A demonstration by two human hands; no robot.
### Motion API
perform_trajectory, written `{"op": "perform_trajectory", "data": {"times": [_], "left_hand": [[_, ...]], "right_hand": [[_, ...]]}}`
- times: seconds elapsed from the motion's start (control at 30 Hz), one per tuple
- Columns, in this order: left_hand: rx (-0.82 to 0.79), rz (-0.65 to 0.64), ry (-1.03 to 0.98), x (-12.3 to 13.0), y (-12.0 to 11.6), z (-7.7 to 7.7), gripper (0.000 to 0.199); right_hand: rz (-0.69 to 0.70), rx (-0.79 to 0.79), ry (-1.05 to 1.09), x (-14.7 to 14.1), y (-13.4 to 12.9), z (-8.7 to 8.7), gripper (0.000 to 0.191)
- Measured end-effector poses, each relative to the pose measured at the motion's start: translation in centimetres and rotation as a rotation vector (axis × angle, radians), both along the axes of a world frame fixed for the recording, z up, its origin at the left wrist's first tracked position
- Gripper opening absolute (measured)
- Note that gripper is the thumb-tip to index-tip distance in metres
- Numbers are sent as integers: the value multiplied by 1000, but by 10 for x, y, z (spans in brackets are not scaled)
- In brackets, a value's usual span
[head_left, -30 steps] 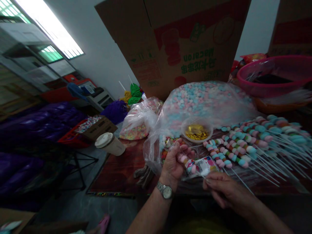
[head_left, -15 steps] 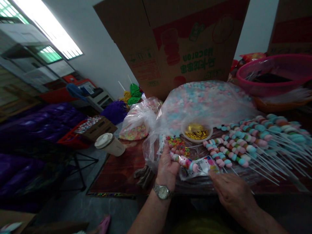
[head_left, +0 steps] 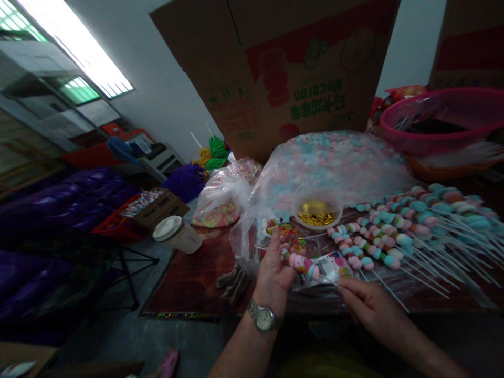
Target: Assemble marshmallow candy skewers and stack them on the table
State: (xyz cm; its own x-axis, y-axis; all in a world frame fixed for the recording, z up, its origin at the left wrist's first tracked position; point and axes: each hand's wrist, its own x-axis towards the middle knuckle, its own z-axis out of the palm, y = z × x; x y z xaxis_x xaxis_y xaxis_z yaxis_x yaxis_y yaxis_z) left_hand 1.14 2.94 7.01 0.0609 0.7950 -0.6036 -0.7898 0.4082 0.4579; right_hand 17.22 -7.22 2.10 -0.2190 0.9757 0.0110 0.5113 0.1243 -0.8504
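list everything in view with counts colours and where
cardboard box: one, brown with red and green print, upright behind the table
large bag of candies: one, pink and blue, back of table
small bag of candies: one, pastel, left of the large bag
bowl of gold pieces: one, gold, in front of the large bag
candy skewers: many, pastel, right side of table
pink basin: one, pink, back right
paper cup: one, white, lidded, by the table's left corner
purple bags: several, purple, far left
left hand: one, holding a pink candy skewer, silver watch on wrist
right hand: one, beside a printed packet

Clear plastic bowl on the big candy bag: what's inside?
The clear plastic bowl holds shiny gold pieces, perhaps foil or wrappers; they're too blurred to identify. The gold layer covers the bowl's bottom, so anything beneath it can't be seen.
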Motion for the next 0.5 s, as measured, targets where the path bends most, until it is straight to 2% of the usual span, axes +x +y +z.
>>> {"op": "perform_trajectory", "data": {"times": [0.13,0.23,0.33,0.4,0.5], "left_hand": [[-21,46,57,4,-6,0,28],[-18,38,44,5,-6,-3,30],[-23,-9,42,11,-5,-10,31],[-15,-28,33,20,-10,-17,32],[16,38,10,34,-28,-27,35]], "right_hand": [[-136,578,-367,2,0,-18,30],[-152,805,-554,3,2,-23,30],[-145,854,-566,0,5,-24,33],[-104,762,-456,-3,5,-25,33],[-37,547,-246,-11,1,-25,34]]}}
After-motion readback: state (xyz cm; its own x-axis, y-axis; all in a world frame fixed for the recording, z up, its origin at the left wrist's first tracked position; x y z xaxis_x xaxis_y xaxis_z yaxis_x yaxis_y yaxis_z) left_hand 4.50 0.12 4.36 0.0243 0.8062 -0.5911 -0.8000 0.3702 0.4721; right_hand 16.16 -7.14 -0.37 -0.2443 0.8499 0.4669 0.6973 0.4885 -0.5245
